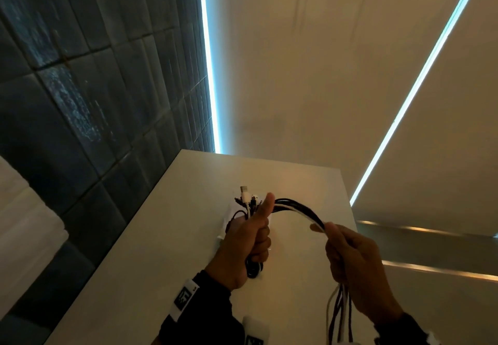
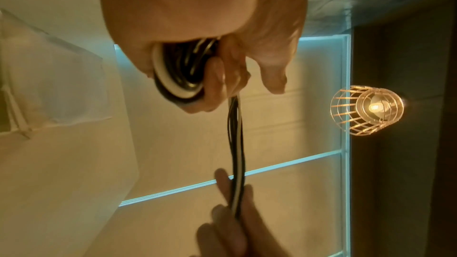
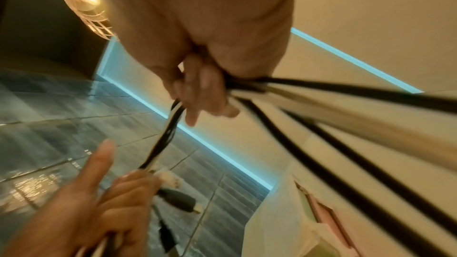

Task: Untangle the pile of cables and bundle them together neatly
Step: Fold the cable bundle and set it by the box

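Observation:
My left hand (image 1: 254, 237) grips a coil of black and white cables (image 1: 297, 209) above the white table (image 1: 175, 223), thumb pointing up. Several plug ends (image 1: 244, 196) stick out above that fist. The strands arc rightward to my right hand (image 1: 347, 253), which grips them as one bundle; their loose tails (image 1: 339, 312) hang below it. In the left wrist view the coil (image 2: 176, 77) sits inside my left hand (image 2: 222, 77) and the strands (image 2: 236, 153) run down to my right hand (image 2: 230, 220). In the right wrist view my right hand (image 3: 202, 89) clutches the cables (image 3: 346, 103).
A dark tiled wall (image 1: 80, 102) stands left of the table, a pale wall with lit blue strips (image 1: 208, 75) behind. Metal rails (image 1: 431, 231) run at the right. A cage lamp (image 2: 368, 108) glows overhead. White cloth (image 1: 21, 210) lies at far left.

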Available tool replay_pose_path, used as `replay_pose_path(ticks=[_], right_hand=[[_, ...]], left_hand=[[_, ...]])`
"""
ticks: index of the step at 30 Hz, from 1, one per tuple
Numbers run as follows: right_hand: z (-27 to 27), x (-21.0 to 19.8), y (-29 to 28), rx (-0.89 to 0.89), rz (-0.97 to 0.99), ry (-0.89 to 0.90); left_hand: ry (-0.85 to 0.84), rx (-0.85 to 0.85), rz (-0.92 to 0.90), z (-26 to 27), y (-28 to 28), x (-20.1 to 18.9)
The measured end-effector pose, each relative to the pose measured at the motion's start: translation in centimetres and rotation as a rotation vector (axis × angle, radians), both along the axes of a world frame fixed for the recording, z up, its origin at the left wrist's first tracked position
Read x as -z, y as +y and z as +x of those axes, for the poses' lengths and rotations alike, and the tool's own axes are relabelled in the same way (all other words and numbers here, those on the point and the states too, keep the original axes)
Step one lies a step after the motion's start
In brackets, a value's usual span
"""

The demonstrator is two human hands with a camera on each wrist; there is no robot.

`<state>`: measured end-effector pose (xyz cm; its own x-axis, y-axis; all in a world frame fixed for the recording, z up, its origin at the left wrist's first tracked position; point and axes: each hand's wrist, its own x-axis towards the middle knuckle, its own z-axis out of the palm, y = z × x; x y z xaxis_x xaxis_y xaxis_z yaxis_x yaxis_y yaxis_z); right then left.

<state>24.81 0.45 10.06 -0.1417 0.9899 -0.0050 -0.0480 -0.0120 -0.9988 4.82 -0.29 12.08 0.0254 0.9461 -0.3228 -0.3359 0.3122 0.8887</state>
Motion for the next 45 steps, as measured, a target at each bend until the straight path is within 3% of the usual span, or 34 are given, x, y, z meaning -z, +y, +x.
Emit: replay_pose_path(ticks=[4,8,13,16,19,22,24,26,29,32,34,36,39,42,45], right_hand=[[-3.1,-1.6,-0.7,0.215,0.386,-0.336],[-5.4,-2.0,-0.8,0.086,0.676,-0.629],[-6.5,0.1,-0.9,-0.148,0.731,-0.923],[-7.0,0.5,-0.7,-0.179,0.709,-1.025],[-6.9,0.2,-0.8,-0.164,0.656,-0.833],[-6.7,-0.7,-1.4,-0.13,0.444,-0.553],[-6.0,-0.5,-1.8,-0.126,0.375,-0.47],[-4.7,1.1,-2.2,-0.222,0.28,-0.336],[-2.0,4.2,-2.7,-0.422,-0.103,-0.072],[0.5,6.3,-2.2,-0.601,-0.151,-0.35],[1.2,5.7,-1.6,-0.531,-0.119,-0.438],[0.0,3.2,-0.7,-0.384,-0.017,-0.325],[-4.3,0.5,-0.1,-0.38,0.056,-0.104],[-6.6,-0.1,-0.8,-0.366,-0.047,0.111],[-5.6,1.3,-1.1,-0.427,-0.101,0.121]], left_hand=[[-0.023,0.003,-0.049,1.5,0.3,-0.1],[0.028,0.102,-0.02,2.2,0.2,0.1],[0.078,0.041,-0.048,2.4,0.5,1.3],[0.022,-0.027,-0.102,2.2,0.8,1.8],[-0.041,-0.092,-0.075,2.0,1.4,1.6],[-0.212,-0.157,0.0,1.2,2.4,0.7],[-0.333,-0.235,0.014,0.2,3.4,-0.5],[-0.404,-0.292,0.046,-1.0,4.4,-1.9],[-0.415,-0.34,0.133,-2.6,5.5,-3.6],[-0.41,-0.344,0.204,-2.9,5.5,-4.5],[-0.402,-0.325,0.231,-2.5,5.3,-4.7],[-0.398,-0.284,0.226,-1.2,5.1,-4.3],[-0.413,-0.237,0.175,1.1,4.6,-3.3],[-0.44,-0.254,0.113,1.1,4.7,-3.2],[-0.419,-0.256,0.05,-0.7,4.7,-3.6]])
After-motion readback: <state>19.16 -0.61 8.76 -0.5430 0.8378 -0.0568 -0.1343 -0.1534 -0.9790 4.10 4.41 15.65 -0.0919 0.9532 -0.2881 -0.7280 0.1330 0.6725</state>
